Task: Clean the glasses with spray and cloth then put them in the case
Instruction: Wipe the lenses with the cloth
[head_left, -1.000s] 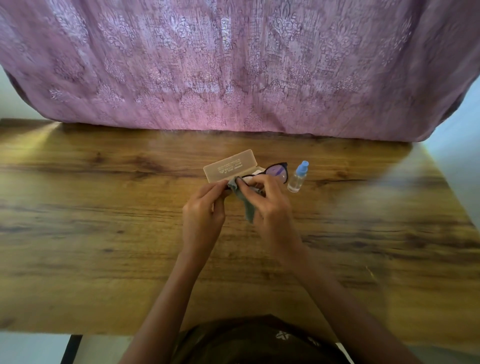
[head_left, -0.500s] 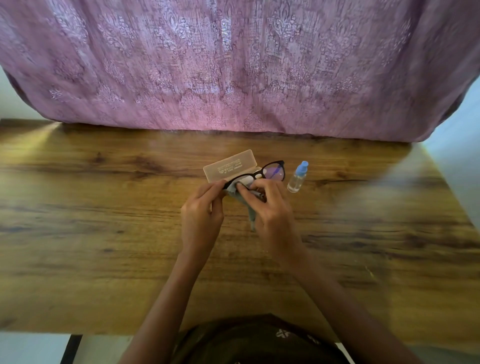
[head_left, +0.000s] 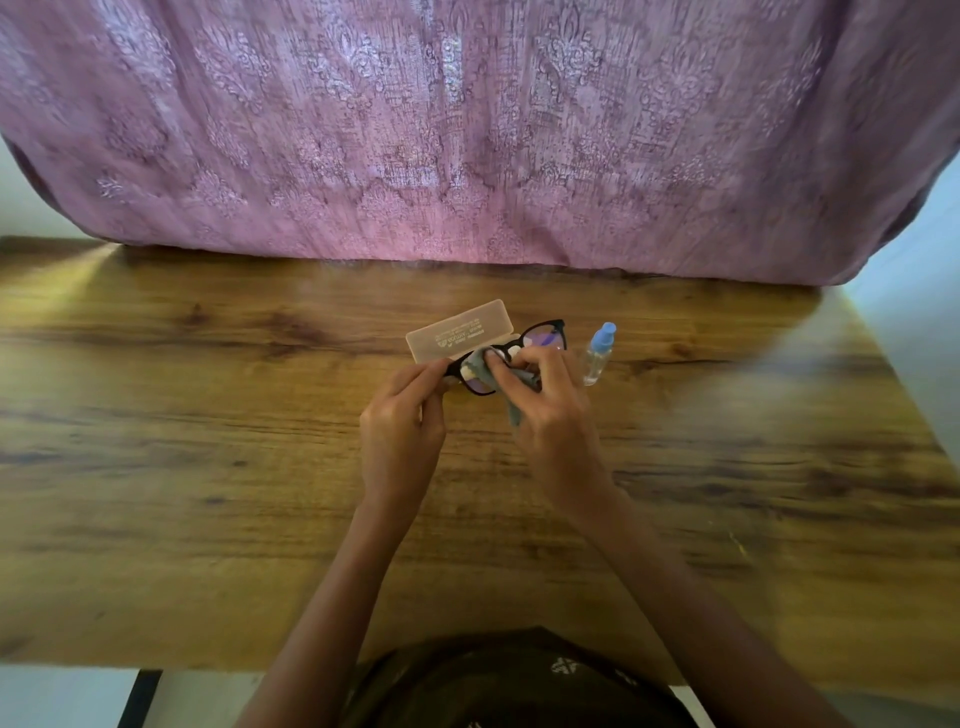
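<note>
Since the frame half a second back, the glasses (head_left: 543, 339) have swung out from behind the fingers. I can now see a lens below the cloth (head_left: 479, 362), where before that lens was covered. The black frame runs on a slant just above the middle of the picture, from lower left to upper right. It is held up off the tabletop (head_left: 208, 467).

The left hand (head_left: 402, 431) has a narrow grip, pinching the lower-left end of the frame between thumb and fingertips. The right hand (head_left: 550, 415) has its grip closed on the grey cloth, pressing it against the frame near the bridge. A tail of cloth hangs below that hand.

The translucent case (head_left: 460, 331) lies on the tabletop just behind the glasses, lid closed and printed side up. The spray bottle (head_left: 597, 353) with a blue cap stands just right of the right hand, apart from it. Pink patterned fabric (head_left: 467, 130) fills the upper part of the frame.
</note>
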